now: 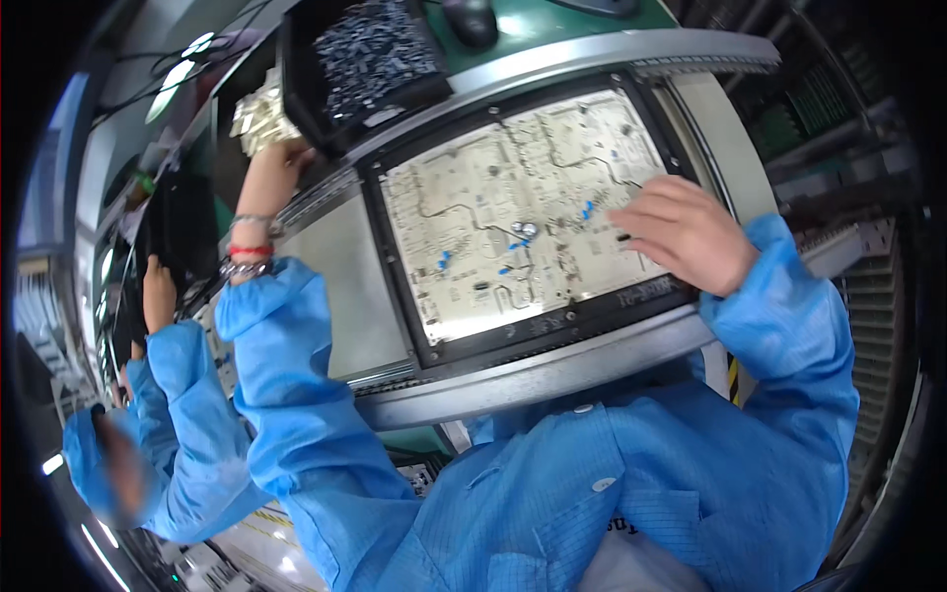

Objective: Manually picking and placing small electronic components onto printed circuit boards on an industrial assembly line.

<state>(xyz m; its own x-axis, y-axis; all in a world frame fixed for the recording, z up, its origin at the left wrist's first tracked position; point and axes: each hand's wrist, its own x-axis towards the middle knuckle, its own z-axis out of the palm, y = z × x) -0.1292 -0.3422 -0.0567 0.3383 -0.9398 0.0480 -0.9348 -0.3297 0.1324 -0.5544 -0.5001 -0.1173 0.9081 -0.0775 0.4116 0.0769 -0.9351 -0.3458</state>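
Note:
A large pale circuit board (pixel 469 212) lies in a black frame (pixel 404 306) in front of me, with several small blue components and two round silvery ones standing on it. My right hand (pixel 686 232) is over the board's right side, fingers brought together. At its fingertips is a small dark component (pixel 623 237), apparently pinched; its exact kind is too small to tell. My left hand (pixel 284 156) reaches out to the far left, beside a heap of cream-coloured parts (pixel 261 116) and the near corner of a black bin. Its fingers are mostly hidden there.
The black bin (pixel 306 99) holds many small dark parts (pixel 380 59). Metal rails (pixel 552 365) run along the frame's near and far sides. A black computer mouse (pixel 471 22) rests on the green surface behind. Another person in blue (pixel 192 424) works at the left.

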